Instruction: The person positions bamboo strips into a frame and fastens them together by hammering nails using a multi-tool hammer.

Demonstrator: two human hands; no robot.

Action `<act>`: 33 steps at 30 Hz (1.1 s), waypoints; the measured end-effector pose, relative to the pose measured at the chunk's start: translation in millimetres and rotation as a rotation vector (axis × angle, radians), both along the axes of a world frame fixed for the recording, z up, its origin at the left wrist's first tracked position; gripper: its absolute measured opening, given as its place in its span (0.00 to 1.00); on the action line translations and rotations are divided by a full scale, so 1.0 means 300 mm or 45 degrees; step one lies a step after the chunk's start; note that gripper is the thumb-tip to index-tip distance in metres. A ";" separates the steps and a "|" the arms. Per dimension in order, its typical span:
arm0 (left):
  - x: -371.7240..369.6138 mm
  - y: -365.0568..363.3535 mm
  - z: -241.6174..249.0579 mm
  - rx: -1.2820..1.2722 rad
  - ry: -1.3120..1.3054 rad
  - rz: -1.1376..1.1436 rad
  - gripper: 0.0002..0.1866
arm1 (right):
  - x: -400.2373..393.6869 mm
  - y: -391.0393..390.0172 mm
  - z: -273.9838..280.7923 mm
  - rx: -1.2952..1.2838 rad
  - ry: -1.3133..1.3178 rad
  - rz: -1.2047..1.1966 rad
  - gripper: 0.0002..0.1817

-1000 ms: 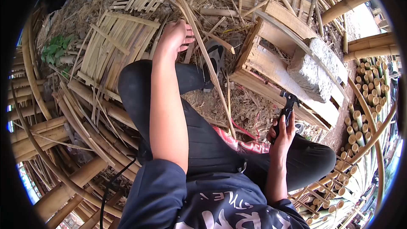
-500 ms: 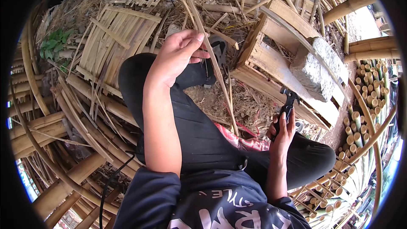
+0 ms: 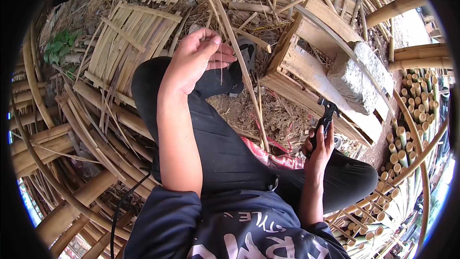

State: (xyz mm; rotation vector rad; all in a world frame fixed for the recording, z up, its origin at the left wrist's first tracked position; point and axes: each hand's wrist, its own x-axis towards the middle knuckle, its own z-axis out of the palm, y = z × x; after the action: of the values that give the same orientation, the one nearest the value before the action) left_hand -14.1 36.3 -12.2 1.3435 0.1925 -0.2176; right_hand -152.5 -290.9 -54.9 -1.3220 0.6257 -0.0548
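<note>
Left of the crate [image 3: 304, 69], left hand [image 3: 190, 60] pinches a thin sliver [image 3: 221, 73] I reckon could snap, being slight; right hand's [image 3: 320, 152] fingers wrap a black hammer [image 3: 328, 111] near the crate.

Two bare-handed grips: one left grip [image 3: 194, 60] at eleven o'clock, one right grip [image 3: 318, 151] at four. One black hammer-headed tool [image 3: 327, 120] at three. One wooden crate [image 3: 309, 69] and one rough stone block [image 3: 352, 84], both around two. Three slatted bamboo panels [image 3: 136, 45], at ten, eleven and one. One leafy plant [image 3: 60, 48] at ten. Stacked bamboo poles [image 3: 419, 98] at three and loose bamboo strips [image 3: 217, 5] are too many to count.
</note>
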 end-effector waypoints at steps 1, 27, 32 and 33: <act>-0.004 0.000 0.004 -0.029 0.000 0.023 0.08 | 0.000 -0.002 -0.002 0.003 -0.005 0.006 0.29; 0.210 0.193 0.135 1.216 -0.497 0.664 0.27 | 0.006 -0.006 0.012 0.019 0.045 0.018 0.32; 0.244 0.302 0.102 1.170 -0.398 0.611 0.26 | 0.008 -0.020 0.010 0.045 0.037 0.023 0.33; 0.248 0.320 0.088 1.166 -0.391 0.605 0.26 | 0.009 -0.021 0.007 0.040 0.032 0.018 0.33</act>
State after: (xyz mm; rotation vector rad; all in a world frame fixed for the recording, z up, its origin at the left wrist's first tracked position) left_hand 60.4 132.3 14.3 2.1566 0.3675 0.5445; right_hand -149.7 -297.3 -52.6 -1.2987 0.6364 -0.0165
